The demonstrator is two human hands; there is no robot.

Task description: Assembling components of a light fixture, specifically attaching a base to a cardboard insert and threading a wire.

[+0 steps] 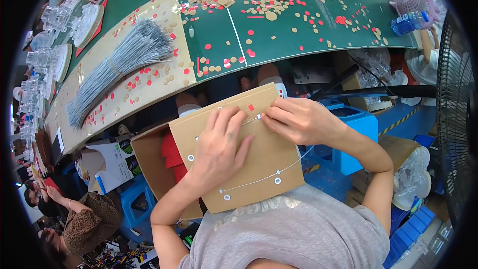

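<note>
Left hand (219,144) lies flat, fingers spread, pressing the brown cardboard panel (271,162) held over the lap below the worktop (279,40) edge. Right hand (298,119) has its grip pinched closed on a thin wire (259,180) at the panel's upper edge

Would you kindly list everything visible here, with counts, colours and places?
cardboard panel: one, brown with metal eyelets, on the lap under both hands
cord: one, pale, threaded across the panel
wire bundle: one, grey, on the table's left part
punched discs: many, red and tan, scattered over the green table
water bottle: one, blue, table's right end
fan: one, black, right edge
left hand: flat on the panel
right hand: pinching the cord near the upper edge
</note>
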